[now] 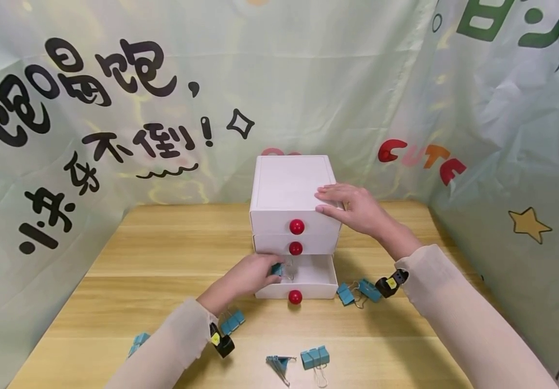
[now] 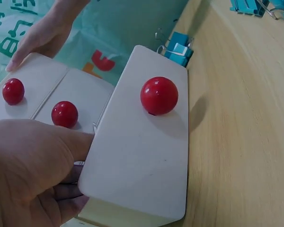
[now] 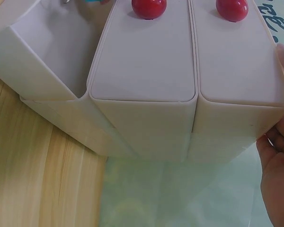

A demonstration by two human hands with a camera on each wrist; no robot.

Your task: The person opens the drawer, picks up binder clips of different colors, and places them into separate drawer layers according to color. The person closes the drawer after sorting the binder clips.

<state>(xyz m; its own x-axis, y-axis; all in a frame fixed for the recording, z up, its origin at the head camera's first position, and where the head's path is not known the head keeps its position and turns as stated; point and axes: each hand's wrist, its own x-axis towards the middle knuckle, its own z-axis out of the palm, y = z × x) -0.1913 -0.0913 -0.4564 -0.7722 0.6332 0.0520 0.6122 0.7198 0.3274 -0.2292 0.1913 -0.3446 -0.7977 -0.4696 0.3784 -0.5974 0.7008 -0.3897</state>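
Note:
A small white three-drawer cabinet (image 1: 291, 183) with red round knobs stands on the table, its bottom drawer (image 1: 271, 292) pulled out. My left hand (image 1: 252, 275) reaches into that drawer from the left, pinching a blue binder clip (image 1: 276, 269) between thumb and fingers. In the left wrist view the drawer front (image 2: 132, 146) hides the fingertips and the clip. On the cabinet's top right edge rests my right hand (image 1: 357, 208), fingers fairly straight. The right wrist view shows this hand (image 3: 279, 156) along the cabinet's side. The upper two drawers are closed.
Two blue binder clips (image 1: 369, 290) lie right of the drawer. Others are near the front: a clip on its side (image 1: 279, 364), a clip (image 1: 315, 356) beside it, a clip (image 1: 233, 322) by the left wrist, and one (image 1: 138, 341) partly behind the left sleeve. Printed cloth (image 1: 221, 65) hangs behind.

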